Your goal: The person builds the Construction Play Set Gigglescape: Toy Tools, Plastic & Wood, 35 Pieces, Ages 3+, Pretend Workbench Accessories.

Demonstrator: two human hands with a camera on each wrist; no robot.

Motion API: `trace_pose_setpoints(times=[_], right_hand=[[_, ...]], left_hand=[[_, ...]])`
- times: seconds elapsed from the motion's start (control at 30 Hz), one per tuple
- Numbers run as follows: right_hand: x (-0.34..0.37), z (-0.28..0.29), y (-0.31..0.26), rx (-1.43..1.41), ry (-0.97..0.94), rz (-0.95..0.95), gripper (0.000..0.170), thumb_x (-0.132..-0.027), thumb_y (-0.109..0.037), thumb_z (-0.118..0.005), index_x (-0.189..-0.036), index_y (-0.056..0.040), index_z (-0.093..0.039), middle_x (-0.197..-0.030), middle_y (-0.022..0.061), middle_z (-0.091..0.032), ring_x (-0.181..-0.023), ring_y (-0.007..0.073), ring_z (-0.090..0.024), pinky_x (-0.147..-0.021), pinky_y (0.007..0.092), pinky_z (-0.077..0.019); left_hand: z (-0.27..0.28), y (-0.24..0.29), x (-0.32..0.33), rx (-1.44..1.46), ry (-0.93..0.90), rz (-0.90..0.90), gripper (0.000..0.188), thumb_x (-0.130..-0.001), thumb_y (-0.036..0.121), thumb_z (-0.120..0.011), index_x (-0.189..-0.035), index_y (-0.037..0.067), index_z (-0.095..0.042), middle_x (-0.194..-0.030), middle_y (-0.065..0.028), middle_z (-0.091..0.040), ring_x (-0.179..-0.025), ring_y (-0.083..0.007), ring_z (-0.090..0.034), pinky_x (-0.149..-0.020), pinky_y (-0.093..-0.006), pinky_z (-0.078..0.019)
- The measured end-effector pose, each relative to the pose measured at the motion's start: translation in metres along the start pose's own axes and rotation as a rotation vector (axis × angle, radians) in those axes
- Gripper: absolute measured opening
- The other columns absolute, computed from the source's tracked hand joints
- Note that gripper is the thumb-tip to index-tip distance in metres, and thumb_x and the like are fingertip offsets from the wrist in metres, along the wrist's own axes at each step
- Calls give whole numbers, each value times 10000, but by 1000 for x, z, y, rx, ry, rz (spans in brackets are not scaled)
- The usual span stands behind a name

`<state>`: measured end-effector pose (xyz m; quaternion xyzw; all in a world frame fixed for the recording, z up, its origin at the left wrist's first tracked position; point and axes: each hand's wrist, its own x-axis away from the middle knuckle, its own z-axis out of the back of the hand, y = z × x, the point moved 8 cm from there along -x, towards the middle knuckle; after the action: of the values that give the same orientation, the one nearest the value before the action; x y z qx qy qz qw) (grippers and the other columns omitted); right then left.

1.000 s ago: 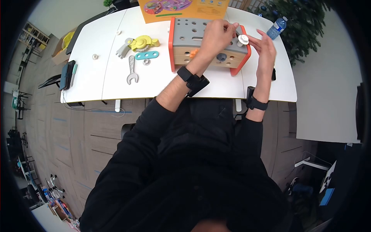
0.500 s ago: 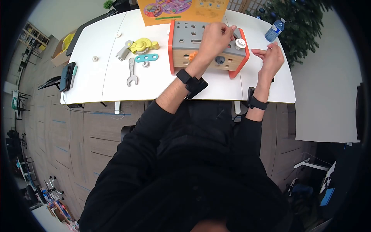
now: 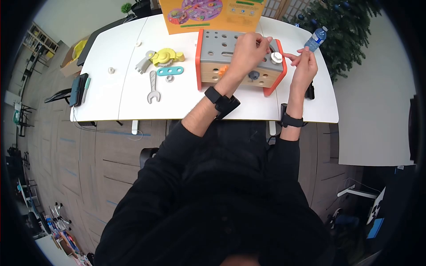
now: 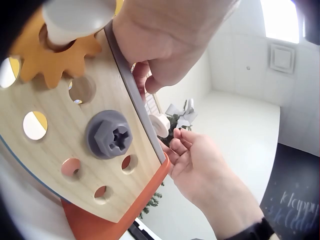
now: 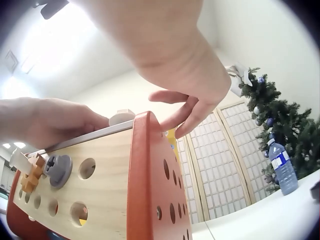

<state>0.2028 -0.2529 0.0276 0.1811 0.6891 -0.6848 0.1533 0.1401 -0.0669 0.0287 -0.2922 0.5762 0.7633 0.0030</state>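
Observation:
A toy workbench (image 3: 242,69) stands on the table, with a grey perforated top, wooden front and red side panels. My left hand (image 3: 249,52) lies over its top, fingers bent and fingertips close together; I cannot tell whether they hold anything. Beside them, at the top's right end, sits a white toy bolt (image 3: 276,57). My right hand (image 3: 305,70) is just right of the bolt, fingers loosely extended, index fingertip close to it. In the right wrist view, its fingers (image 5: 187,117) hang beyond the red side panel (image 5: 145,185). A grey bolt (image 4: 110,135) and orange gear (image 4: 60,55) are on the wooden front.
Left of the workbench lie a yellow toy saw (image 3: 164,56), a teal strip with holes (image 3: 170,71), a grey nut (image 3: 169,79) and a grey wrench (image 3: 153,88). An orange printed box (image 3: 213,17) stands behind. A water bottle (image 3: 316,39) stands at the back right.
My right hand draws away from the white bolt to the right, then comes back close to it. The bolt, tilted earlier, now sits lower on the top. My left hand stays over the workbench.

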Motion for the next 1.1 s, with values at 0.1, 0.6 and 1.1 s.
trace_pose_setpoints(times=[0.1, 0.6, 1.1], right_hand=[[-6, -13, -1, -106, -71, 24, 386, -1043, -275, -394, -901, 32, -581, -759, 140, -685, -729, 212, -694, -786, 298, -555], [-15, -72, 55, -6, -716, -406, 339, -983, -128, -468, -1304, -97, -575, -1181, 46, -624, -1072, 118, -571, -917, 253, -457], [-15, -73, 54, -8, -683, -293, 301, -1000, -130, -433, -1219, -68, -630, -1255, 64, -569, -1145, 159, -541, -996, 269, -407]], left_hand=[[1, -1, 1, 26, 19, 0, 369, -945, 240, -613, -805, -97, -674, -693, -132, -697, -644, -145, -678, -593, -257, -524], [0, -1, 1, 27, -30, -59, 322, -927, 216, -613, -787, -66, -682, -664, -116, -679, -586, -150, -647, -550, -295, -512], [190, -9, -16, -194, 61, -10, 252, -932, 123, -588, -1153, 27, -662, -1038, -67, -686, -975, -135, -641, -851, -305, -521]])
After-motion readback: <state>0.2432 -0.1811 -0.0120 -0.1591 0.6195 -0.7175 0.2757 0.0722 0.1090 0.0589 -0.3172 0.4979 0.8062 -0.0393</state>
